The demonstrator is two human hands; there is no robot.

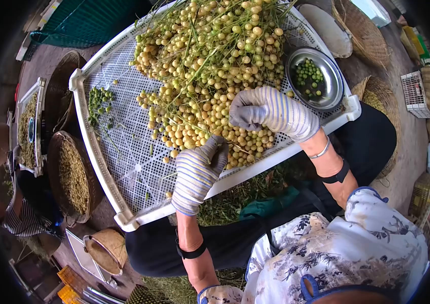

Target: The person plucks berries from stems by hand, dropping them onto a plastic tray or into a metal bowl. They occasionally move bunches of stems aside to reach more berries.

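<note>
Striped gloves with grey fingers cover both my hands. My left hand [202,172] is closed in a pinch at the near edge of a heap of small round yellow fruits on stems [215,61]. My right hand [275,112] has its fingers curled together over the heap's right side. What either hand holds, if anything, is hidden by the fingers. The heap lies on a white perforated plastic tray [118,96] across my lap. A metal bowl [329,83] with small green fruits [308,76] stands at the tray's right, close to my right hand.
Green fruits on stems [101,104] lie at the tray's left. Beside the tray stand a basket of yellow fruits [73,175], a tipped wicker basket [107,251] and a green basket [88,23]. Another person in striped clothing [22,220] is at far left. Cut stems [230,202] lie below.
</note>
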